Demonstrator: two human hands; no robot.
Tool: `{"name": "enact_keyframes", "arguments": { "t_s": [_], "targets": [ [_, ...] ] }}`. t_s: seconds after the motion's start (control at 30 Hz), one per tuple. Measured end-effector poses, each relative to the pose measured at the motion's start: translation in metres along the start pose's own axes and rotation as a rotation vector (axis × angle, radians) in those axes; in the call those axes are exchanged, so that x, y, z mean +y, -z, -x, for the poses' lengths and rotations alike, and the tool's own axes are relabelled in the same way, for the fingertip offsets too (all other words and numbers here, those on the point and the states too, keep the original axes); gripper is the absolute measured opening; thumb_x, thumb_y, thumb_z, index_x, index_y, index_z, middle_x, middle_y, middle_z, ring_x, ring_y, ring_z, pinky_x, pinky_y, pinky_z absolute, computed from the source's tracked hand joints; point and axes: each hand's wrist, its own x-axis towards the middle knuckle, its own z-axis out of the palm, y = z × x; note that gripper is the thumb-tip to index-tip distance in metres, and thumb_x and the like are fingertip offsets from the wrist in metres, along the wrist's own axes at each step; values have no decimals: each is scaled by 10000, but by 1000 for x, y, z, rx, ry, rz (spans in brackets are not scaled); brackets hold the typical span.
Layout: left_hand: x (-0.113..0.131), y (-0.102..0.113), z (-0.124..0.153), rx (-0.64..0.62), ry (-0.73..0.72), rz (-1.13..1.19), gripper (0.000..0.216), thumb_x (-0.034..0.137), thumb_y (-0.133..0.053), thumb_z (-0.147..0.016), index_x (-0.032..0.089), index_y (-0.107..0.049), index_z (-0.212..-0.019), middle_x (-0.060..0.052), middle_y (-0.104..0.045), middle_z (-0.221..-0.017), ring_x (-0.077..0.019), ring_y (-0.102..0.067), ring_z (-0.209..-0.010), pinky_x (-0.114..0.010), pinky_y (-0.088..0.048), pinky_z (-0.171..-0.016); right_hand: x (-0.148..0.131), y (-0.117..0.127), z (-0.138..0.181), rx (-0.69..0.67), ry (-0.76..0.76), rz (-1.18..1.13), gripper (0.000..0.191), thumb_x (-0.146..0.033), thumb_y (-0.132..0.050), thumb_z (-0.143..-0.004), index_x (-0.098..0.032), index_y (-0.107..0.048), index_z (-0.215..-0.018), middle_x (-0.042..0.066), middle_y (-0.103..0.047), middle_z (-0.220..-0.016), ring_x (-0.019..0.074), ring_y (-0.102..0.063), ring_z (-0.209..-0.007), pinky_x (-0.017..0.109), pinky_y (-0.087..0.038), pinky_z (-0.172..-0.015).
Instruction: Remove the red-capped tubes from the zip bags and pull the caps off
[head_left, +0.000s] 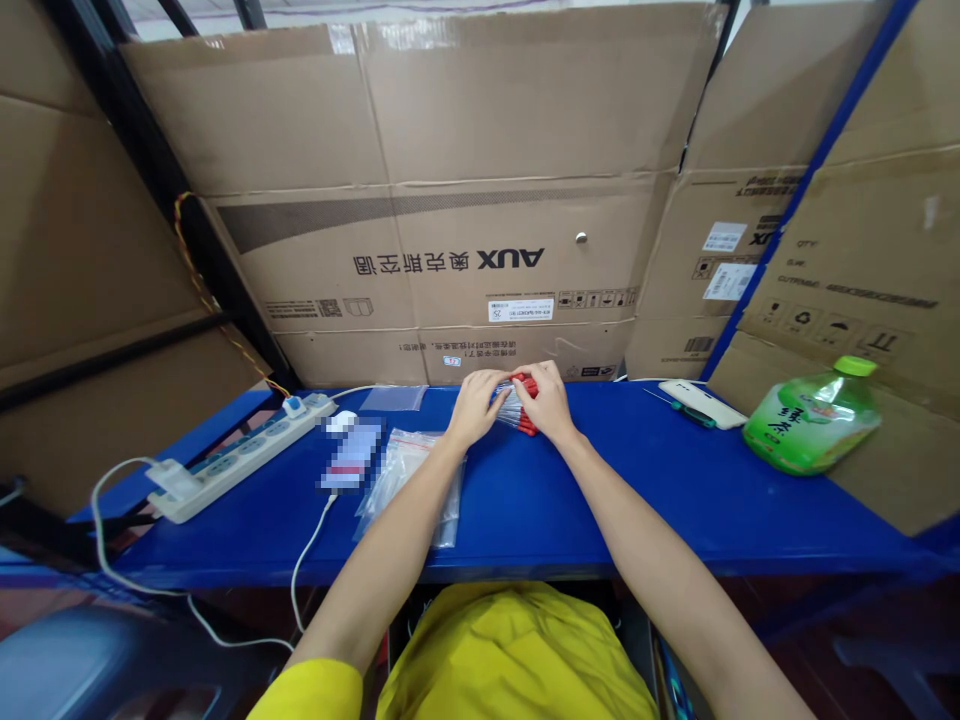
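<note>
Clutching red-tipped bundle (516, 410) between them, left hand (474, 408) and right hand (551, 402) were closed | risk: uneven squeeze could fan pieces out

Matt cardboard boxes (465, 150), glossy plastic bags (409, 470)

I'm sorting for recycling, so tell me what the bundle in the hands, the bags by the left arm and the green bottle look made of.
The bundle: thin red-tipped pieces in glossy clear wrap, probably plastic; too small to be sure. The bags: clear, shiny plastic film; the blue table shows through. The green bottle: translucent glossy plastic, lime cap.
</note>
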Motion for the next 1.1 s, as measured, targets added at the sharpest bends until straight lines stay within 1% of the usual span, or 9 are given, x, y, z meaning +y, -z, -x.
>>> {"name": "enact_keyframes", "arguments": {
  "t_s": [0.07, 0.13, 0.2, 0.33, 0.4, 0.5, 0.67, 0.87, 1.1],
  "targets": [
    [-2, -3, 0, -34, 18, -3, 351, 359, -362, -1081, 207, -602, -1288, -92, -684, -1187, -209, -623, -1120, -369, -441, -1038, -3, -2, 1, -24, -23, -64, 182, -304, -563, -962, -234, -719, -1022, 85, -711, -985, 258, -616, -980, 400, -495, -918],
    [-4, -5, 1, -69, 65, 10, 361, 370, -312, -1091, 212, -601, -1240, -85, -683, -1135, -197, -642, -1062, -331, -472, -963, -3, -4, 2, -35, -86, -124, 194, -333, -575, -953, -225, -721, -1019, 81, -707, -956, 235, -644, -888, 375, -514, -860],
    [-5, -6, 2, -133, 122, 3, 369, 396, -285, -1095, 222, -602, -1167, -73, -694, -1094, -196, -661, -1021, -306, -484, -892, -2, -6, 2, -46, -162, -207, 198, -367, -592, -938, -218, -717, -974, 66, -721, -898, 217, -657, -800, 352, -522, -797],
    [-3, -4, 0, -291, 232, -114, 379, 426, -270, -1095, 234, -592, -1042, -56, -729, -950, -225, -696, -893, -292, -446, -751, 2, -10, 2, -69, -322, -409, 248, -456, -636, -893, -219, -677, -831, 39, -730, -772, 206, -664, -712, 324, -524, -708],
    [0, -3, -1, -320, 258, -157, 369, 423, -276, -1094, 235, -588, -1032, -60, -733, -921, -232, -702, -873, -284, -420, -723, 4, -13, 2, -69, -409, -506, 293, -509, -663, -862, -224, -654, -797, 26, -717, -734, 189, -630, -625, 311, -511, -627],
    [1, -3, -2, -319, 267, -155, 354, 399, -285, -1093, 233, -585, -1007, -62, -726, -889, -229, -699, -852, -277, -391, -703, 6, -15, 1, -56, -485, -601, 351, -565, -695, -825, -226, -632, -760, 11, -698, -695, 153, -553, -508, 293, -473, -528],
    [-3, -11, -3, -263, 239, -21, 363, 394, -287, -1087, 228, -567, -927, -50, -675, -805, -212, -656, -759, -281, -361, -674, 8, -15, -1, -3, -506, -605, 383, -582, -716, -806, -209, -649, -754, 26, -710, -693, 154, -584, -522, 287, -485, -531],
    [-4, -20, -4, -205, 206, 123, 380, 406, -276, -1084, 221, -537, -880, -25, -617, -746, -183, -588, -682, -273, -360, -673, 7, -15, -3, 74, -506, -514, 406, -611, -665, -825, -208, -656, -773, 28, -709, -685, 160, -590, -526, 286, -482, -543],
    [1, -26, -7, -160, 214, 202, 375, 391, -285, -1082, 207, -524, -860, -20, -617, -771, -162, -562, -699, -269, -391, -708, -1, -18, -2, 211, -456, -326, 374, -559, -591, -900, -214, -651, -766, 28, -709, -694, 180, -638, -622, 285, -494, -627]
  ]
}}
